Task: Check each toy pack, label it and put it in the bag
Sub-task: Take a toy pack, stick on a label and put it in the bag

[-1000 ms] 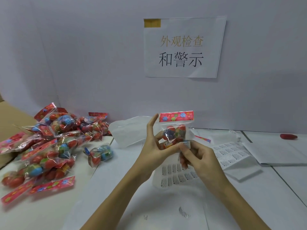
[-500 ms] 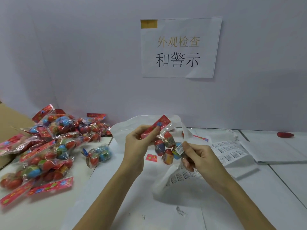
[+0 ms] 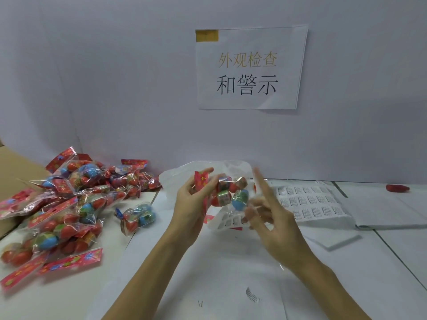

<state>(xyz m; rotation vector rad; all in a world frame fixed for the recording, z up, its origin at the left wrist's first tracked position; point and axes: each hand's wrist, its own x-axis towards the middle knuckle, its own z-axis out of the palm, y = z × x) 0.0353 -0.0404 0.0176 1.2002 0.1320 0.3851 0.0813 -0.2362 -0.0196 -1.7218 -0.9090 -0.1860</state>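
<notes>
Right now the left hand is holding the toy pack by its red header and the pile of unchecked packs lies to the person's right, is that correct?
Not quite. The left hand does hold the toy pack by its red header, but the pile of packs lies to the person's left, as the head view shows.

1. There is one view only, from the camera on my head, looking forward and down over the white table [image 3: 231, 273].
2. It faces the pale wall [image 3: 115, 88] straight ahead, where the paper sign [image 3: 250, 68] hangs near the top of the frame.
3. It sits close: my left hand [image 3: 191, 204] and right hand [image 3: 272, 218] fill the middle, forearms running out at the bottom edge.
4. The lens is wide (table seams at the right slant sharply), and the pile of packs [image 3: 69, 204] reaches the left edge.
</notes>
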